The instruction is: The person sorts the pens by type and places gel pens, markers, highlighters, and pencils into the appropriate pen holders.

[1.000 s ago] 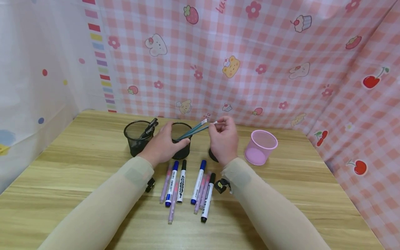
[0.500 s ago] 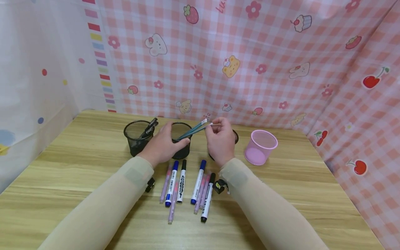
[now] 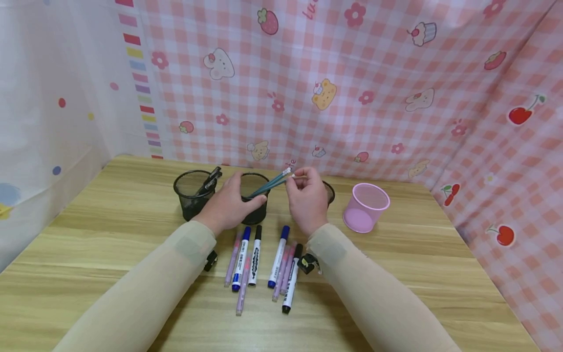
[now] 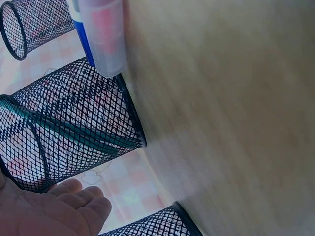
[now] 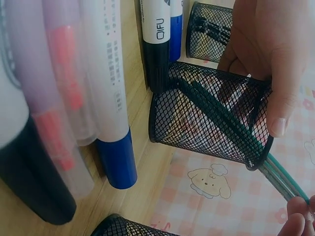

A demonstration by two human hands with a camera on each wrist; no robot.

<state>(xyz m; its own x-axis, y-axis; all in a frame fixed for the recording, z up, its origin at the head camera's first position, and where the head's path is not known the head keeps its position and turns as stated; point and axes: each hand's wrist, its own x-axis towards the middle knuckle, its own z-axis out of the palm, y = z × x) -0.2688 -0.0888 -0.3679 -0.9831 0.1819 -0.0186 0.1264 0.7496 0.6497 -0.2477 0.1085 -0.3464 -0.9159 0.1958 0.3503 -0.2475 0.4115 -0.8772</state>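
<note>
My left hand [image 3: 225, 204] grips a black mesh pen cup [image 3: 255, 216] by its rim, thumb on the near side and the other fingers at its left. Green pencils [image 3: 269, 187] with white eraser ends lean out of this cup toward the right. At their upper ends, my right hand [image 3: 308, 201] pinches one pencil between thumb and fingers; its fingertips hide part of that end. In the left wrist view the pencils [image 4: 74, 129] show slanting through the mesh down to the cup's base. The right wrist view has the left thumb [image 5: 279, 123] against the rim.
Another black mesh cup [image 3: 190, 203] with black pens [image 3: 211, 180] stands at left. A third black cup [image 3: 330, 193] is mostly hidden behind my right hand. Farther right stands a pink mesh cup [image 3: 366, 215]. Whiteboard markers [image 3: 279, 259] and purple highlighter-like pens [image 3: 243, 288] lie in front.
My right hand has moved left and slightly down toward the held cup, bringing the pinched pencil's end closer to the other pencils. The left hand has stayed on the cup.
</note>
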